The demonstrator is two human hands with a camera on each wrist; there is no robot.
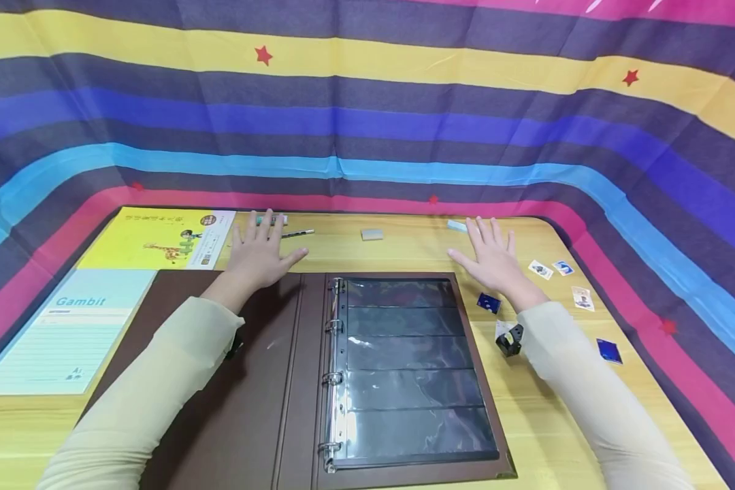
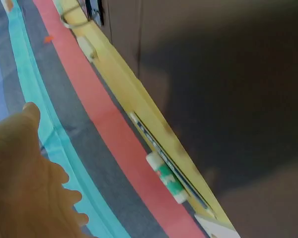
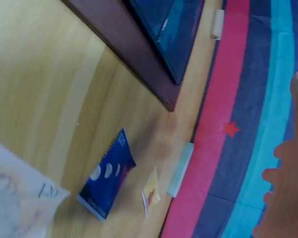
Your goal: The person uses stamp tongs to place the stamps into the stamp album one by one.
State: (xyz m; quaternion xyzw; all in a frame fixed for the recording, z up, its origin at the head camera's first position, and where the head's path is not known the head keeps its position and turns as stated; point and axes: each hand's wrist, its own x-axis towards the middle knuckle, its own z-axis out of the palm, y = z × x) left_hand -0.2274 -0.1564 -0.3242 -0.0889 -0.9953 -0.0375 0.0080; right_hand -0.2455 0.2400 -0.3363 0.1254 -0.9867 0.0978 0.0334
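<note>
My left hand (image 1: 257,255) hovers with spread fingers over the upper part of a brown ring binder's cover (image 1: 220,381). The binder lies open, and its right side holds a black stamp page (image 1: 413,388) with clear pocket strips. Also spread and holding nothing, my right hand (image 1: 493,262) is beyond the page's upper right corner. Near it lies a dark blue stamp (image 1: 488,303), seen larger in the right wrist view beside a pale stamp (image 3: 20,198). That pale stamp is partly covered by the wrist camera in the head view.
More stamps (image 1: 582,298) lie at the table's right side, including a blue one (image 1: 609,350). Along the back edge are a pencil (image 2: 169,163), a green-and-white tube-like item (image 2: 167,177), a grey block (image 1: 371,234) and a pale blue bar (image 3: 181,170). A yellow book (image 1: 141,238) and Gambit notepad (image 1: 61,340) lie left.
</note>
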